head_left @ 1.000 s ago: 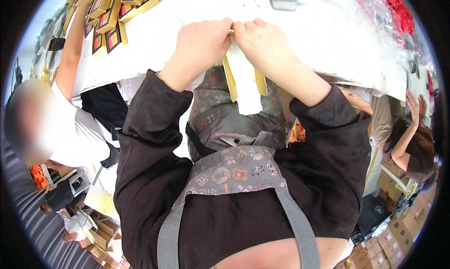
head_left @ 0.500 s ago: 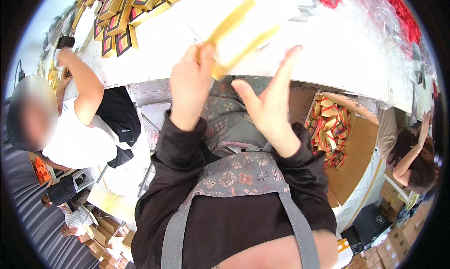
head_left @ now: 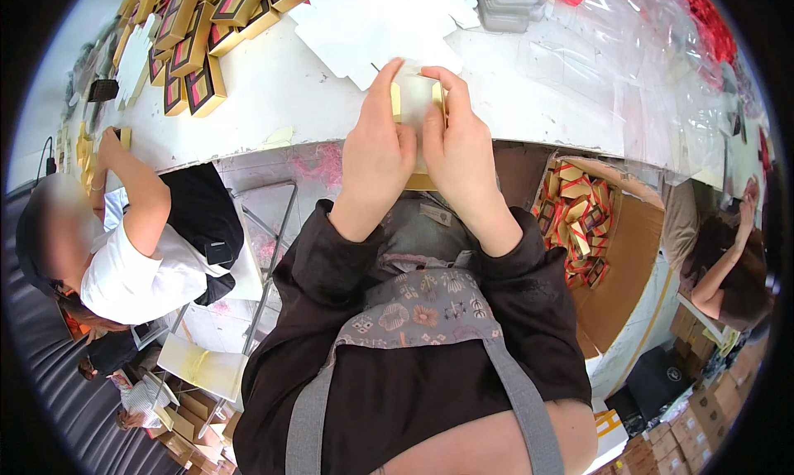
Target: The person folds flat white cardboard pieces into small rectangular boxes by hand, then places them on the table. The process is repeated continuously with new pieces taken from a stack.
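Between my two hands, at the near edge of the table, is a gold-and-white folding card box (head_left: 413,101), with its pale side up and gold flaps standing along its sides. My left hand (head_left: 376,152) is closed on its left side, the forefinger stretched along the edge. From the right, my right hand (head_left: 457,148) grips it with the thumb laid on the pale face. A gold strip of the card shows below, between my wrists. My palms hide the rest of it. Just beyond my fingertips lies a stack of white card sheets (head_left: 364,24).
Finished gold boxes (head_left: 194,36) with dark tops are heaped at the far left. Clear plastic trays (head_left: 504,3) and plastic wrap (head_left: 637,78) lie far right. A cardboard carton (head_left: 624,285) of small ribboned gold boxes stands beside my right. Co-workers (head_left: 157,251) sit left and right.
The card box was tilted up in my left hand while my right hand was open and apart. Now the card is lower and nearer, and both hands grip it.
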A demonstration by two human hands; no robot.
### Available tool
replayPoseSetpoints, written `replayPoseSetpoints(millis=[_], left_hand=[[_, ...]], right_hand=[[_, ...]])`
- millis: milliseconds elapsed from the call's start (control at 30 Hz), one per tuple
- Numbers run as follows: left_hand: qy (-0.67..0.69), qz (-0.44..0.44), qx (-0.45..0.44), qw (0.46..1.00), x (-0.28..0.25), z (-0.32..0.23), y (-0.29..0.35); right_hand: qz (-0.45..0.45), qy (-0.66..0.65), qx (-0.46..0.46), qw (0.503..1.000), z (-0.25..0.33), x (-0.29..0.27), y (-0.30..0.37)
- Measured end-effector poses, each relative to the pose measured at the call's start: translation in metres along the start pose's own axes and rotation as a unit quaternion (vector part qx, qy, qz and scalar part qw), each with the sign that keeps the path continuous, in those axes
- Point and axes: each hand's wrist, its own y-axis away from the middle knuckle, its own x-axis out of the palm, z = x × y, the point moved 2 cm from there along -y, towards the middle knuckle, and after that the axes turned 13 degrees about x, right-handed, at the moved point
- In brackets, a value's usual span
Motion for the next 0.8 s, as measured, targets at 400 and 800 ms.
replayPoseSetpoints(millis=[400,800], left_hand=[[0.078,0.014,0.003,0.997,0.002,0.002,0.01],[0.125,0.041,0.014,0.991,-0.019,0.008,0.007]], right_hand=[[-0.05,-0.265,0.003,0.963,-0.023,0.012,0.003],[0.097,-0.266,-0.058,0.957,-0.024,-0.001,-0.005]])
